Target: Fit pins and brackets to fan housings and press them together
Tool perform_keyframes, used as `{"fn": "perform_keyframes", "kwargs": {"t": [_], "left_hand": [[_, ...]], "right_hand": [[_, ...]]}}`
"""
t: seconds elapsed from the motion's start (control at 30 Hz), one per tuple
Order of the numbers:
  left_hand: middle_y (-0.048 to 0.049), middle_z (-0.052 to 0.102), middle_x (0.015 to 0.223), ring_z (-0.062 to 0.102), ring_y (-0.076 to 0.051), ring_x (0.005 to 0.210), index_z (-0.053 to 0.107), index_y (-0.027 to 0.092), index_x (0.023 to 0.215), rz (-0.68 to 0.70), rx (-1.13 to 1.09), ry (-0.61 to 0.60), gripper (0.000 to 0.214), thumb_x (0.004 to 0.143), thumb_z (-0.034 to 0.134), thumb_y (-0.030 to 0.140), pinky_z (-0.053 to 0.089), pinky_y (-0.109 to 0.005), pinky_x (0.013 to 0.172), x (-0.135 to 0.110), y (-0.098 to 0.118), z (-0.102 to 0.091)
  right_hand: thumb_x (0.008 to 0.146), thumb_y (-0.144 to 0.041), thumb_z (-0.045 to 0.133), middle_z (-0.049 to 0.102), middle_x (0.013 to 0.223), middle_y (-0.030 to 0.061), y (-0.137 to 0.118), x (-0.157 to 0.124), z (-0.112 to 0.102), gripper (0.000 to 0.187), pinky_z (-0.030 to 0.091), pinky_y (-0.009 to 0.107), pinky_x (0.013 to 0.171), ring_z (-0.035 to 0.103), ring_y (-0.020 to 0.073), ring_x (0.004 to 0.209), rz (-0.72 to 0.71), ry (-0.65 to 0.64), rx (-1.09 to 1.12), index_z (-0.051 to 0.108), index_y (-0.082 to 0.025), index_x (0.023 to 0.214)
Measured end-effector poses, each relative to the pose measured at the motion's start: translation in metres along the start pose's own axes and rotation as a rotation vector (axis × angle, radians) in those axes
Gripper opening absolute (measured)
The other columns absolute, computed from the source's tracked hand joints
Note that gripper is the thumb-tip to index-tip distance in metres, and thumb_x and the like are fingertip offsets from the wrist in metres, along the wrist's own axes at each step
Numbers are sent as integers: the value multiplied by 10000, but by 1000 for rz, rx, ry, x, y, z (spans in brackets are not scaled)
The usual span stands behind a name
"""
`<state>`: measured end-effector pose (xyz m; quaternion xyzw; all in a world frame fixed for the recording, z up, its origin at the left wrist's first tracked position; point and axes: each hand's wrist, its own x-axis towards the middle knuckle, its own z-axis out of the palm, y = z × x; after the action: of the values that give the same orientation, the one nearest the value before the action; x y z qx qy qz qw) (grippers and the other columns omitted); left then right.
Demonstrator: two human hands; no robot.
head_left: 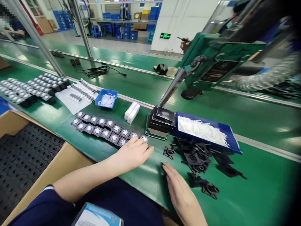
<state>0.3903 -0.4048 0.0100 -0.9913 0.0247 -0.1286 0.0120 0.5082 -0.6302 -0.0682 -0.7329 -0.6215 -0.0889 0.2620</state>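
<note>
Two rows of small black square fans with white swirled centres lie on the green bench. My left hand rests palm down over their right end, its fingers lying across the nearest fans and hiding some of them. Its thumb points right, apart from the fingers. To the right, my right hand stands on its side at the bench's front edge, fingers stretched out and nothing visible in them. A single black moulded part lies just beyond its fingertips. Beside it is a loose heap of black parts.
A press rises behind the hands, above a black block base. Blue trays hold white strips and white rings. White blocks stand between. At left is a carton of black parts.
</note>
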Motion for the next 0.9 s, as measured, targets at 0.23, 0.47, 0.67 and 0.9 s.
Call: {"fn": "perform_keyframes", "kwargs": {"t": [0.23,0.47,0.67,0.9], "left_hand": [[-98,675,1062,647,-236,996,520,138,1259,-13,-344,-28,433,906,678,333,514,-352,848,-5,37,7],[-110,656,1235,622,-245,1175,439,235,1396,-167,-917,99,557,903,681,329,510,-413,1025,-17,43,42],[-74,679,1179,645,-227,1140,453,264,1364,-311,-1204,49,616,835,762,331,535,-374,987,-19,43,59],[-63,660,1168,653,-212,1112,436,289,1373,-332,-1294,95,623,840,758,316,543,-357,979,-20,47,63]], "right_hand": [[970,-396,534,644,1216,133,9,-9,-12,220,593,431,886,676,258,1070,251,27,156,599,-223,1091],[929,-272,622,600,1277,121,7,-9,-26,136,538,408,996,600,224,1202,368,-109,383,630,-233,1059],[881,-244,693,640,1186,101,6,1,-37,91,544,388,954,632,215,1121,438,19,471,638,-219,949],[870,-159,701,648,1096,64,-15,45,-53,202,512,371,1010,582,198,1184,224,78,566,614,-231,1038]]}}
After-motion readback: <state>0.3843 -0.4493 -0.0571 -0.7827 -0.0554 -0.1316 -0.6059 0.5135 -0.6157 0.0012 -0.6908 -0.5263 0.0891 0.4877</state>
